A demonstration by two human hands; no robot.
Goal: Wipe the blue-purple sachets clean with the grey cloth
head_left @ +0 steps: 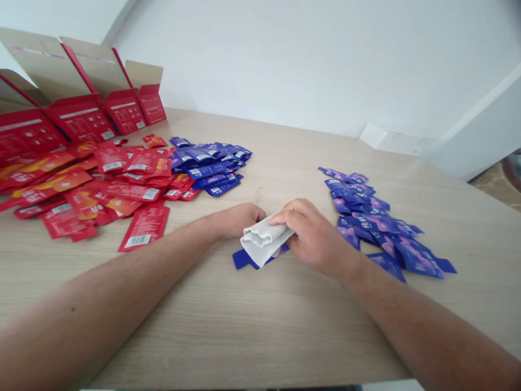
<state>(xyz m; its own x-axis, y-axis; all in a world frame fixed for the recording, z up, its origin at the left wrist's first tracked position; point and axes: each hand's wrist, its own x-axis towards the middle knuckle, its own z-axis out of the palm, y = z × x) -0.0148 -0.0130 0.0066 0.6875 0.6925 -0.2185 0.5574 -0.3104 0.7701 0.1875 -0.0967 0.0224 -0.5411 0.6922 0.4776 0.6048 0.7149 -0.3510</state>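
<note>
A: Where is the sachet stack (264, 239) found?
B: On the bench (260, 326), centrally: the left grip (240, 220) is curled behind it (closure cannot be told), the right grip (313, 236) is clamped over it
A: Handling?
B: Light, limp, slick foil is judged; best pinched across the flat faces

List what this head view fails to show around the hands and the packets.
Head view throughout:
- Left hand: its fingertips are hidden behind the white pouch and the right hand, so its grip is unclear.
- Blue packet: mostly covered by the white pouch, with only corners showing.
- Red packets: the print is too small to read.
- Red boxes: cut off by the left edge.
</note>
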